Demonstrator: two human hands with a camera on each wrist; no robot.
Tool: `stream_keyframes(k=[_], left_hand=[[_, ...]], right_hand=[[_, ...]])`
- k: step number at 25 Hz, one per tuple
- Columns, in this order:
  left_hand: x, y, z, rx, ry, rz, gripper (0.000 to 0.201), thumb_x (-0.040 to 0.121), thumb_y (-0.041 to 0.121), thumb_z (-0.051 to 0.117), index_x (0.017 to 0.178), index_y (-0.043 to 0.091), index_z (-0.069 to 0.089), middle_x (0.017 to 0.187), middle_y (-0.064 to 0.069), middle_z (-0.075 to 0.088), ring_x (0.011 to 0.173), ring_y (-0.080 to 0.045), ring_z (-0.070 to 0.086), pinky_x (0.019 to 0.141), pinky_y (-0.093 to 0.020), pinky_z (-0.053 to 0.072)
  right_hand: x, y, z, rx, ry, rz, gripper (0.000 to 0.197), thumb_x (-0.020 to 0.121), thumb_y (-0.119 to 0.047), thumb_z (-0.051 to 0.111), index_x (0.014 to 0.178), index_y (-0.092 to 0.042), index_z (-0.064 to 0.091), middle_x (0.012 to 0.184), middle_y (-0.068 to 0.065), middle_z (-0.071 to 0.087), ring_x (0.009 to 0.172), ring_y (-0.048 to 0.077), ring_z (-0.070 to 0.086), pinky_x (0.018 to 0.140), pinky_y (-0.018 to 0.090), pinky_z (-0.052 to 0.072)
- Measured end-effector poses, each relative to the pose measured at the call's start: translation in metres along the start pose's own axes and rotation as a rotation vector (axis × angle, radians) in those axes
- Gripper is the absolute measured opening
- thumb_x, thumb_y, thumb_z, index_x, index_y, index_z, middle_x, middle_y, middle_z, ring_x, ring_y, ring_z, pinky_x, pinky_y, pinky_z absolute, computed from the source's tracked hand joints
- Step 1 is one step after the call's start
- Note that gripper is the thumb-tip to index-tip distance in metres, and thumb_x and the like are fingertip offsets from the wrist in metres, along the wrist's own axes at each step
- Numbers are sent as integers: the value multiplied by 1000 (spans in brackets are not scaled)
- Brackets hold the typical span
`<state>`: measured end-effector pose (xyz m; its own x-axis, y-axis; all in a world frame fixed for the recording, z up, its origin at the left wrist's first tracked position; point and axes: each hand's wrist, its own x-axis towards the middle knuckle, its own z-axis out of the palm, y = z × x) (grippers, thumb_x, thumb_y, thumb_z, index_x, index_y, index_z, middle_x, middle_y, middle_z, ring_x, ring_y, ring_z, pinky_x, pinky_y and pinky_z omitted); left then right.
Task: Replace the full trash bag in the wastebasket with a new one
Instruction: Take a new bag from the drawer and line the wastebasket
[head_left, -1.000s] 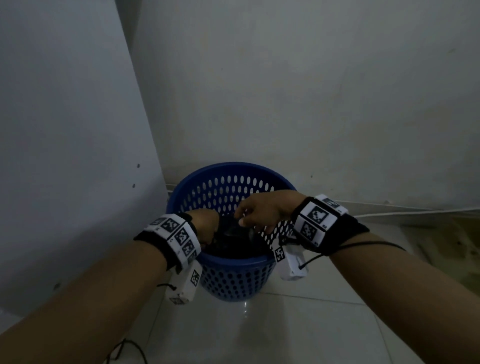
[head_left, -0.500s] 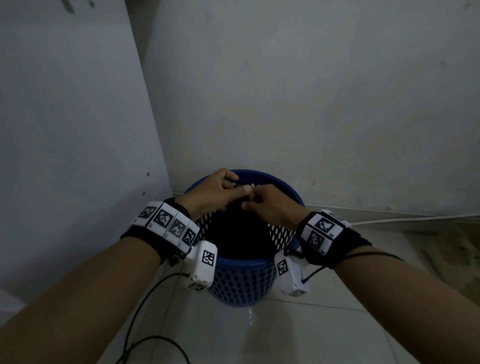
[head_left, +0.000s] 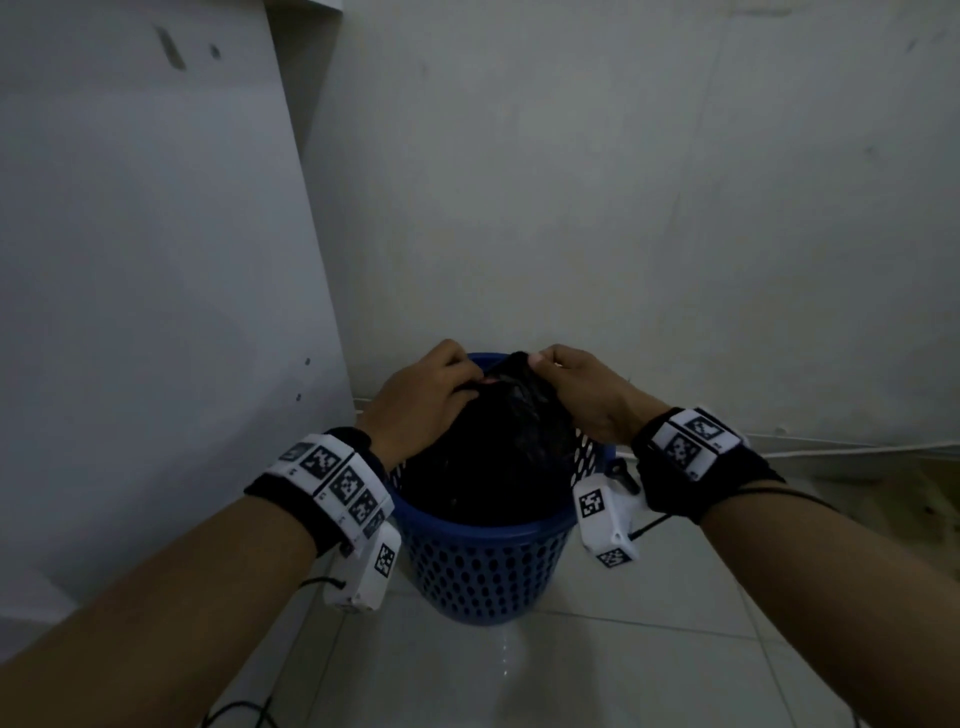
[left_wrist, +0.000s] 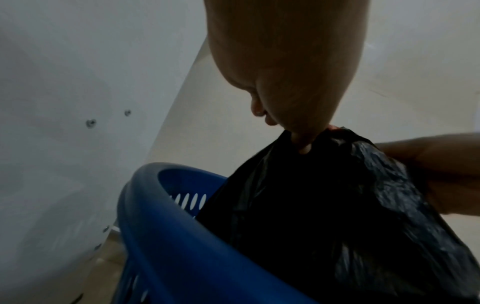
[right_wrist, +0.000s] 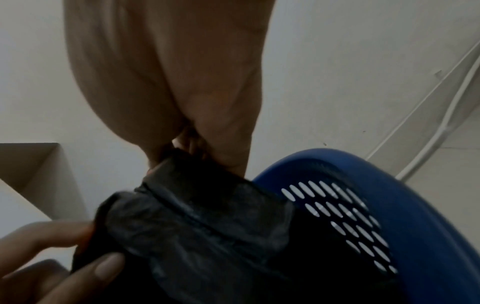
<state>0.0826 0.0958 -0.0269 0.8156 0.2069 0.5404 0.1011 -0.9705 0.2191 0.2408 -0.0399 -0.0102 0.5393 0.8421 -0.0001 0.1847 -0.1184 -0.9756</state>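
Observation:
A blue perforated wastebasket (head_left: 480, 566) stands on the tiled floor in the corner. A black trash bag (head_left: 498, 447) sits inside it, its gathered top pulled up above the rim. My left hand (head_left: 431, 395) grips the top of the bag from the left, and my right hand (head_left: 576, 387) pinches it from the right. In the left wrist view the left hand's fingers (left_wrist: 302, 142) dig into the black bag (left_wrist: 324, 216) above the blue rim (left_wrist: 161, 216). The right wrist view shows the right hand (right_wrist: 192, 144) clamped on a fold of the bag (right_wrist: 207, 216) beside the basket (right_wrist: 389, 195).
A white cabinet panel (head_left: 145, 312) stands close on the left of the basket, and a white wall (head_left: 623, 208) rises right behind it. A white cable (head_left: 857, 447) runs along the floor edge at the right. Pale floor tiles (head_left: 519, 675) lie in front.
The bag's top has been drawn up out of the basket and gathered between both hands. My hands rose from inside the basket to its far rim and above.

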Motion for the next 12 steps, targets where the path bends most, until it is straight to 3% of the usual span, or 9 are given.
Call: stream_keyframes(k=[2,5,9,12], left_hand=[[2,9,6,-149,-1,-4,13,94,15,58,101,5,65,113,-8,58,90,-22,60,80,-34,51],[6,11,-3,-496,-52,-203,8,98,17,50,100,15,58,96,-1,64,83,-11,60,78,-27,51],[-7,-13,-28,-300,-92,-183,23,100,27,46,119,22,59,108,3,61,97,-8,56,86,-17,43],[-22,-24,-32,-194,-181,-158,23,99,27,42,98,13,60,99,-4,59,90,-16,54,81,-27,41]], right_hand=[[7,-3,6,-19,74,-24,24,102,-24,44,83,-11,50,71,5,52,62,15,47,55,26,40],[24,1,-12,-279,266,-122,23,101,-27,44,90,-9,52,81,7,56,69,19,51,63,30,40],[39,18,-64,-381,462,-85,21,97,-24,49,87,-7,55,86,15,58,79,28,56,68,44,44],[37,29,-81,-264,489,-18,7,95,-12,46,90,-10,52,76,16,53,67,31,54,57,35,41]])
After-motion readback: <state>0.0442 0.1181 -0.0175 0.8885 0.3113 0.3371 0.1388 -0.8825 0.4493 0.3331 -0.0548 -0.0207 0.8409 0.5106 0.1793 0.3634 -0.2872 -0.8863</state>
